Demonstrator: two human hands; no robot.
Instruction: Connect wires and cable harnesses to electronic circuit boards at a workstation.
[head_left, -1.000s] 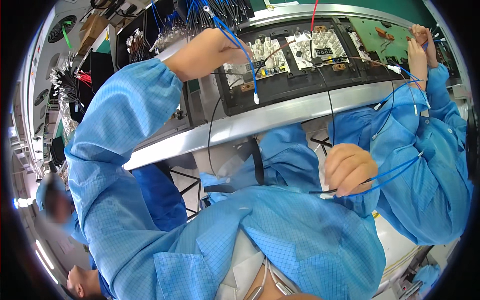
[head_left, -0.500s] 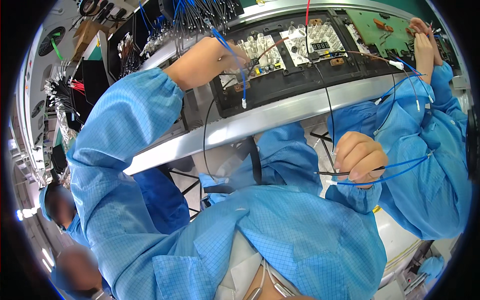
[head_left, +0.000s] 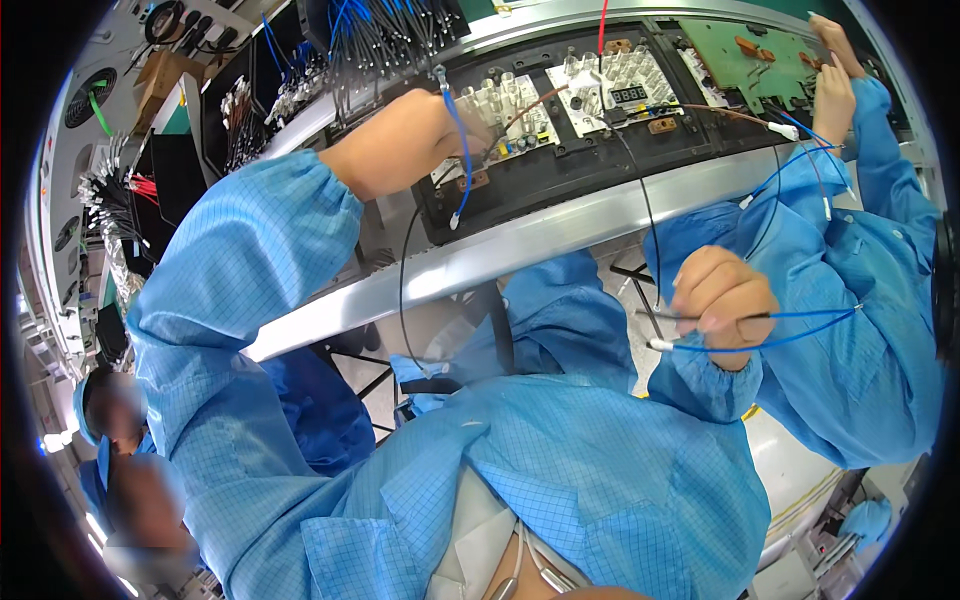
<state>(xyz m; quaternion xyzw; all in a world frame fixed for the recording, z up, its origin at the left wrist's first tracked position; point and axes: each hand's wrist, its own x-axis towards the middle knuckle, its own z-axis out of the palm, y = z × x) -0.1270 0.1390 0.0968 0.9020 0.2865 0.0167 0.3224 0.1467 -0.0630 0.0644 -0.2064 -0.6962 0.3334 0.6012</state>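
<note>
My left hand is over the near edge of the left circuit board, fingers curled and slightly blurred. A blue wire lies across those fingers and appears gripped there, with a ring terminal at the top and a white connector hanging below. What the fingertips touch on the board is hidden. Before my body, my right hand is closed round a blue-and-black wire lead. Its dark tip and white connector stick out to the left, while the joined end reaches right.
A black fixture holds the boards behind a metal rail. Black wires hang over the rail. Bundled blue and black wires hang at the back left. On the right, a co-worker's hands are at a green board.
My left hand has shifted slightly left and down, and the blue wire's lower end has swung left. My right hand has risen a little, still holding its wire lead.
</note>
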